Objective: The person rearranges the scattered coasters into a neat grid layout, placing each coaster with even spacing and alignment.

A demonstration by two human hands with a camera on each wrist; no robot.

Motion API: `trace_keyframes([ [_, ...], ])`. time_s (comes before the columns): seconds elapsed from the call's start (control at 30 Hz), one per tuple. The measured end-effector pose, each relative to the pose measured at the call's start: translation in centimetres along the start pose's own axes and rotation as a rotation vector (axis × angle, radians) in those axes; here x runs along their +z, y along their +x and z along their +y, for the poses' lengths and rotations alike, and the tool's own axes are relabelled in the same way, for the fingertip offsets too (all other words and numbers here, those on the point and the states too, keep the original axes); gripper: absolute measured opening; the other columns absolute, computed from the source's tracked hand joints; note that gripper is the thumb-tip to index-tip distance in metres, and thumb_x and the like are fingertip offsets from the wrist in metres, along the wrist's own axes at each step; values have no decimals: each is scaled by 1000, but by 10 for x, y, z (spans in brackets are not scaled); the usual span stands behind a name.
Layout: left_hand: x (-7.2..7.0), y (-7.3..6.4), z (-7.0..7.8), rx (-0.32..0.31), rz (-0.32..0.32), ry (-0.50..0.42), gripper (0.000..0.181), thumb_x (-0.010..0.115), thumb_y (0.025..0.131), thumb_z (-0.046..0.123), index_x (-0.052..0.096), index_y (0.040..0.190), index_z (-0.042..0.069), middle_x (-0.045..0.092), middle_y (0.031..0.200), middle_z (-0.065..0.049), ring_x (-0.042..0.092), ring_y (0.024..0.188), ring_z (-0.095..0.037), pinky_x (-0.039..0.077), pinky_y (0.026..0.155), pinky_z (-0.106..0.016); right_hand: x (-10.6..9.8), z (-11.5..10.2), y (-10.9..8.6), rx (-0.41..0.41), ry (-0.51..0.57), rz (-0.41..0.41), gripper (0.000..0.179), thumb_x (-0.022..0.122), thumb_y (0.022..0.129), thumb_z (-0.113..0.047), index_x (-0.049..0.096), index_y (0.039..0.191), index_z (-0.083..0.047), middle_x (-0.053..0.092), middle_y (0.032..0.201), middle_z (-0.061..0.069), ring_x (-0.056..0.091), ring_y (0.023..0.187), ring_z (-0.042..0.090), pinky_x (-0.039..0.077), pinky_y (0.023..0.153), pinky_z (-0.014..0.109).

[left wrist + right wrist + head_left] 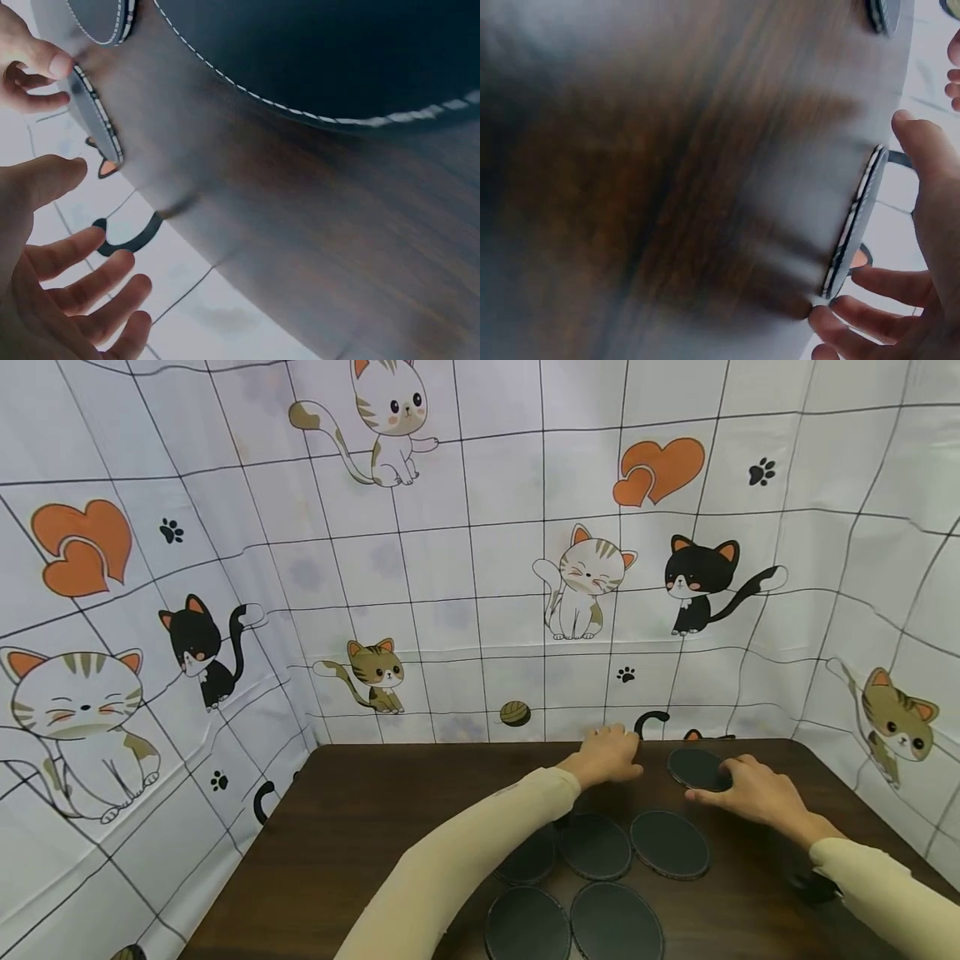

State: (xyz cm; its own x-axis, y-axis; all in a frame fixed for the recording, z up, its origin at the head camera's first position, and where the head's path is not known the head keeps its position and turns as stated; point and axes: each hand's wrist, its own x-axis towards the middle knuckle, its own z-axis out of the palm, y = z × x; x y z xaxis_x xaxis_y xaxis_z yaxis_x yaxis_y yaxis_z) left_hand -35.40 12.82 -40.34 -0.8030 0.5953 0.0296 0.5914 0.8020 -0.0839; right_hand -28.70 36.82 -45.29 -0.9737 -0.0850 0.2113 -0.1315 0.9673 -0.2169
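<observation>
My right hand (757, 793) is at the right edge of a round dark coaster (693, 768) near the table's far edge. Its thumb and fingers are spread, the fingertips right at the rim. Seen nearly edge-on in the right wrist view, this coaster (855, 225) shows white stitching, with a gap between it and the thumb. My left hand (606, 754) hovers by the far table edge, left of that coaster, its fingers loosely bent and holding nothing in the left wrist view. Nearer lie several matching coasters, including one at right (670, 845) and one in front (617, 922).
The dark wooden table (360, 835) ends at a white grid-patterned sheet (480, 568) printed with cats and hearts, hanging behind and at both sides. My left sleeve (465, 860) partly covers the leftmost coaster (531, 860) of the middle row.
</observation>
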Motion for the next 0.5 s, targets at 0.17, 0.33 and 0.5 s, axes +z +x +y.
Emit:
trace_keyframes([
  [0.17, 7, 14, 18, 9, -47, -18, 46, 60, 85, 52, 53, 123, 27, 50, 118, 5, 49, 110, -17, 35, 94, -41, -3, 9, 1, 29, -19, -30, 109, 58, 65, -77, 48, 119, 17, 46, 107, 36, 52, 86, 48, 41, 58, 56],
  [0.33, 16, 28, 36, -18, -92, -46, 52, 59, 83, 55, 50, 127, 29, 45, 125, 6, 45, 115, -17, 32, 97, -40, -8, 10, 4, 30, -14, -58, 111, 60, 62, -78, 49, 119, 17, 48, 101, 31, 54, 82, 43, 42, 58, 54],
  [0.5, 21, 37, 41, -34, -94, -54, 55, 58, 80, 62, 50, 125, 30, 43, 127, 6, 42, 117, -17, 31, 98, -39, -9, 10, 12, 32, 28, -91, 109, 62, 64, -75, 47, 120, 17, 47, 104, 32, 53, 86, 44, 42, 62, 56],
])
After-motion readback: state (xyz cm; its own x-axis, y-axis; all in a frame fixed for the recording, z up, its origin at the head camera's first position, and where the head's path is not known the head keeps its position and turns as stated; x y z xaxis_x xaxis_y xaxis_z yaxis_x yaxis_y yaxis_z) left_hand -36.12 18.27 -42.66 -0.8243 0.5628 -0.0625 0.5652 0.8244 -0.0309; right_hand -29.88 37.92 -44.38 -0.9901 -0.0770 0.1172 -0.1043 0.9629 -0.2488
